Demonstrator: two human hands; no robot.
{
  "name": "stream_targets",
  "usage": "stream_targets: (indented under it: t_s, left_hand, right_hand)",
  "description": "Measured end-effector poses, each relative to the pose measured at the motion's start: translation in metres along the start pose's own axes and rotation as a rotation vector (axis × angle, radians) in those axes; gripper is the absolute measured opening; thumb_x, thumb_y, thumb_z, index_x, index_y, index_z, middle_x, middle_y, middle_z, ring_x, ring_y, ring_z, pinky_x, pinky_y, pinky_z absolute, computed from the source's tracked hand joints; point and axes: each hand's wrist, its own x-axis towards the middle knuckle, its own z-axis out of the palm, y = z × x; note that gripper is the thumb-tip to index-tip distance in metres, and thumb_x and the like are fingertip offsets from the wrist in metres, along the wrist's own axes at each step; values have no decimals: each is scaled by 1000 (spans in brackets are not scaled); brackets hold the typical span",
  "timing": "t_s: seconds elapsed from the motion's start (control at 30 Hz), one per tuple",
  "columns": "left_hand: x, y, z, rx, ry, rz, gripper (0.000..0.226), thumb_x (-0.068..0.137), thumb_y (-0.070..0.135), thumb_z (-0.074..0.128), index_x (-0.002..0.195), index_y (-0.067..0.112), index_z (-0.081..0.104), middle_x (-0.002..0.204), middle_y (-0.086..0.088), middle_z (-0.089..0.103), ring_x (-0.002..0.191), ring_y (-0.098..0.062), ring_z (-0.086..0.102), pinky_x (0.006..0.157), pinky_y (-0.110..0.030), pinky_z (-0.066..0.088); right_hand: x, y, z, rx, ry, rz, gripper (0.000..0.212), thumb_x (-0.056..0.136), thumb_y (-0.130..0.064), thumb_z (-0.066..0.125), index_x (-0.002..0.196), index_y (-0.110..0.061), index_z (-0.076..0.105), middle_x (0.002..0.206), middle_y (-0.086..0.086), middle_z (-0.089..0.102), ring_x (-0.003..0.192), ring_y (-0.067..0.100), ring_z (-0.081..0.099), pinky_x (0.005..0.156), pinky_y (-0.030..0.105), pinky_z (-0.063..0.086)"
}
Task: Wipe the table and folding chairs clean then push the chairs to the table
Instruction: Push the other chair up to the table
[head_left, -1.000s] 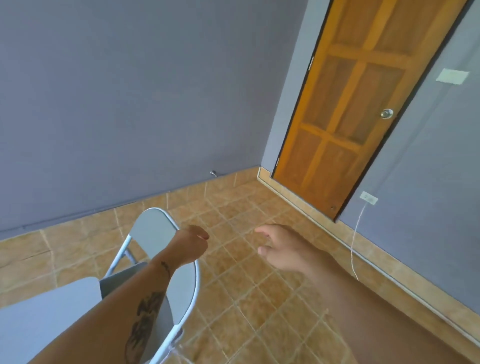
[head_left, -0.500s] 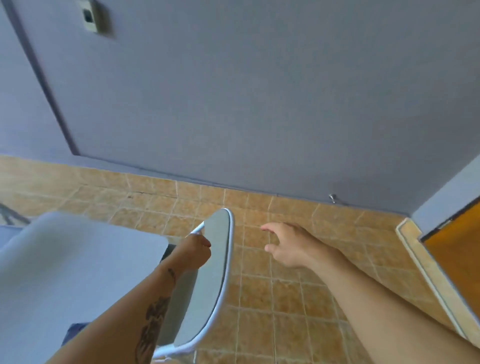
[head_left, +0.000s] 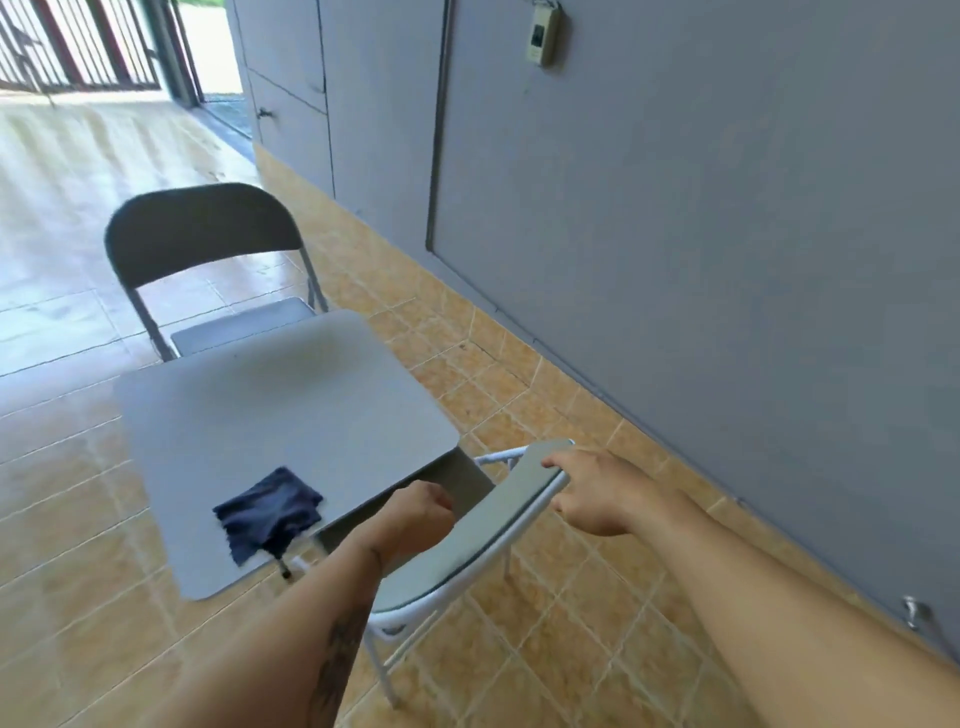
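Note:
A small grey table (head_left: 280, 405) stands on the tiled floor with a dark blue cloth (head_left: 267, 512) crumpled near its front edge. The near folding chair (head_left: 467, 540) has a pale grey backrest on a white frame, and its seat is tucked under the table's right side. My left hand (head_left: 415, 514) is closed over the backrest's left part. My right hand (head_left: 592, 491) grips the backrest's top right end. A second, darker folding chair (head_left: 202, 234) stands at the table's far side, its seat partly under the tabletop.
A grey wall (head_left: 727, 260) runs close along the right, with a small box mounted high on it and a metal door stop (head_left: 911, 610) near the floor. Open tiled floor stretches to the left. A barred gate (head_left: 78, 41) is at the far top left.
The view has swung left, from the door and wall to the table and both chairs. My right hand, free in the air before, now holds the near chair's backrest.

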Motion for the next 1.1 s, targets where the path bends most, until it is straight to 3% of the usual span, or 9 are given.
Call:
stream_targets:
  t_s: [0.07,0.17,0.27,0.37,0.5,0.57,0.67,0.8,1.1]
  left_hand:
    - [8,2,8,-35,-9,-8,25,80,18,55,100,21,71,99,3,68,87,-10,61,70,-22,46]
    - [14,5,27,-93,-36,-35,32,85,20,57,116,18,66,110,3,65,94,-9,60,80,-22,46]
    - [9,1,36,-115,-63,-106,50,84,33,62,131,18,60,126,2,62,110,-15,59,99,-31,49]
    - [4,3,41,-101,-72,-174,67,75,46,71,137,26,55,133,3,59,116,-18,58,107,-38,46]
    - [-2,13,56,22,43,-247,59,83,25,68,139,29,52,134,1,58,110,-17,57,91,-28,48]
    - [-12,14,69,71,145,-311,56,86,14,59,139,30,52,133,0,59,110,-19,57,88,-28,49]
    - [-24,17,90,20,291,-423,58,89,4,51,140,31,51,139,-3,52,120,-23,52,95,-31,48]
    - [-14,22,112,0,422,-472,65,89,-2,49,145,30,48,151,-2,43,142,-25,37,109,-32,40]
    - [14,22,141,256,424,-574,58,87,1,57,134,34,49,128,3,56,115,-22,53,94,-37,50]
  right_hand:
    - [19,5,2,-41,-38,-26,56,89,-24,53,143,-32,40,142,2,48,109,24,55,81,34,51]
    - [41,19,16,-107,-99,-49,58,89,-25,52,145,-32,38,145,3,46,117,26,53,90,37,51]
    - [58,26,29,-151,-175,-104,59,88,-27,52,145,-33,38,144,3,47,115,26,54,90,40,52]
    - [74,35,33,-157,-214,-156,58,88,-27,53,144,-33,39,141,2,49,108,25,56,86,37,52]
    - [99,55,32,-226,-216,-267,47,82,-20,51,127,-30,52,131,4,54,112,28,52,91,43,51]
    - [108,63,43,-264,-241,-343,53,81,-20,49,132,-35,46,137,4,46,124,30,43,99,48,45]
    - [128,72,56,-314,-247,-451,57,87,-32,48,140,-44,32,144,5,37,135,37,27,107,56,33]
    - [158,88,59,-266,-204,-507,51,93,-44,47,142,-47,31,147,7,34,136,43,20,109,58,29]
    - [189,113,67,-267,-222,-672,43,94,-42,50,135,-49,40,132,1,49,125,36,30,103,50,33]
